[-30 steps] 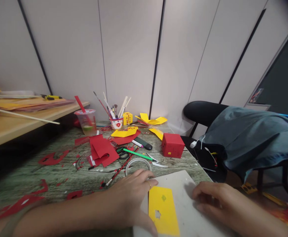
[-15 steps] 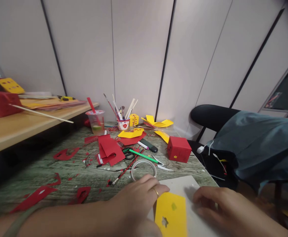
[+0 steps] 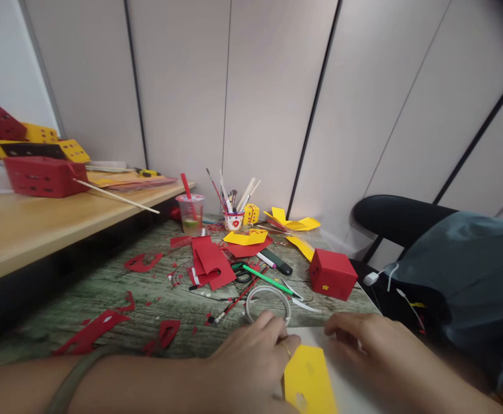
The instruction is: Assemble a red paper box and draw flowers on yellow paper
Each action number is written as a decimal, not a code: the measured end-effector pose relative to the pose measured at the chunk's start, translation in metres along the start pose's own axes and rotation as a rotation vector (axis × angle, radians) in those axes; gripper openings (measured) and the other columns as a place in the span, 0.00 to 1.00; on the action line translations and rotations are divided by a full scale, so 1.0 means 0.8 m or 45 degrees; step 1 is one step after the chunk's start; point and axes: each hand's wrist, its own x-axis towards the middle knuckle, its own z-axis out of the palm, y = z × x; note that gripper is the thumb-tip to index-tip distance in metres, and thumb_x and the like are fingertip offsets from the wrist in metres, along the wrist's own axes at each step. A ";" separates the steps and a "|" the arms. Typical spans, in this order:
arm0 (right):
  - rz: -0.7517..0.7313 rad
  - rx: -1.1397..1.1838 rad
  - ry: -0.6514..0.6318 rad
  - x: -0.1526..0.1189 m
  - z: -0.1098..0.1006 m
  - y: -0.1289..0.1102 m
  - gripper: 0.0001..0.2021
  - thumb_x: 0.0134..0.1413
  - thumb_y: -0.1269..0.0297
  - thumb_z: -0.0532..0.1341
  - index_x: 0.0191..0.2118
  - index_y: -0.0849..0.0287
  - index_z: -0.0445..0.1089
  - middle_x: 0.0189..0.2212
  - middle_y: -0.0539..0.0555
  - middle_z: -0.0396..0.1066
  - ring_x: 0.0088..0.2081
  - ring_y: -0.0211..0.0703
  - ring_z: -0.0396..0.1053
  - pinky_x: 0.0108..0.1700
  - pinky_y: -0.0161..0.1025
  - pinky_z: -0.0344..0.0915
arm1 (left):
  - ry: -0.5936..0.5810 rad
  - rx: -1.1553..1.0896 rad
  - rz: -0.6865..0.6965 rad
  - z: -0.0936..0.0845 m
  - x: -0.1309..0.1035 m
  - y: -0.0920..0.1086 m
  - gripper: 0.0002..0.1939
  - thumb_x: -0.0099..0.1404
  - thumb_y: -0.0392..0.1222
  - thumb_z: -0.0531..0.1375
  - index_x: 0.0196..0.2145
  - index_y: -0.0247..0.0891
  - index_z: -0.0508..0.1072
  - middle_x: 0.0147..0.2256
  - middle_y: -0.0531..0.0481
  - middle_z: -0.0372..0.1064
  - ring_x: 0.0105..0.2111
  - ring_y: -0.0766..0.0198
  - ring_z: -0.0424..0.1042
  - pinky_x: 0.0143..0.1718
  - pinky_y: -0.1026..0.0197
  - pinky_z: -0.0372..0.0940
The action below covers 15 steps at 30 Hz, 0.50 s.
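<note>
A yellow paper piece [image 3: 309, 374] with angled top corners and a small cut-out near its lower edge lies on a pale board [image 3: 342, 379]. My left hand [image 3: 255, 359], with a ring on one finger, grips the paper along its left side. To the right, my right hand [image 3: 364, 345] is curled over the board, its fingertips bent under; whatever they hold, if anything, is hidden. A roll of tape [image 3: 250, 310] lies just beyond my left hand. Farther right on the table stands a red paper box [image 3: 332, 275] with a small yellow flower.
Red paper scraps [image 3: 90, 330], a folded red sheet [image 3: 212, 261], a green pen [image 3: 269, 280], black scissors [image 3: 242, 272] and a paintbrush [image 3: 236, 302] litter the table. Behind them stand a drink cup [image 3: 191, 215] and a brush pot [image 3: 234, 221]. A raised wooden shelf [image 3: 117, 215] is at left.
The view has swung left and shows more of the shelf's boxes. My left hand stays on the yellow paper. My right hand has shifted slightly toward the board's far edge.
</note>
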 end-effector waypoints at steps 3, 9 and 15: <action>-0.055 -0.178 0.069 0.025 -0.006 -0.006 0.08 0.52 0.66 0.52 0.33 0.53 0.68 0.27 0.50 0.72 0.28 0.43 0.70 0.24 0.34 0.58 | 0.028 0.093 0.005 0.002 0.001 -0.001 0.28 0.53 0.52 0.60 0.48 0.33 0.63 0.40 0.42 0.60 0.42 0.50 0.59 0.40 0.50 0.63; -0.108 -0.344 0.062 0.093 -0.001 -0.026 0.09 0.58 0.65 0.52 0.33 0.62 0.67 0.29 0.51 0.69 0.31 0.41 0.69 0.30 0.39 0.64 | 0.050 0.105 0.019 0.009 0.005 -0.007 0.29 0.53 0.55 0.58 0.47 0.34 0.63 0.40 0.42 0.59 0.42 0.50 0.59 0.38 0.50 0.64; -0.110 -0.407 -0.059 0.139 0.011 -0.037 0.10 0.57 0.63 0.54 0.40 0.63 0.66 0.36 0.53 0.68 0.35 0.40 0.68 0.36 0.43 0.66 | 0.113 0.087 -0.009 -0.001 -0.005 -0.011 0.32 0.56 0.58 0.54 0.53 0.38 0.57 0.44 0.42 0.59 0.44 0.51 0.59 0.42 0.51 0.62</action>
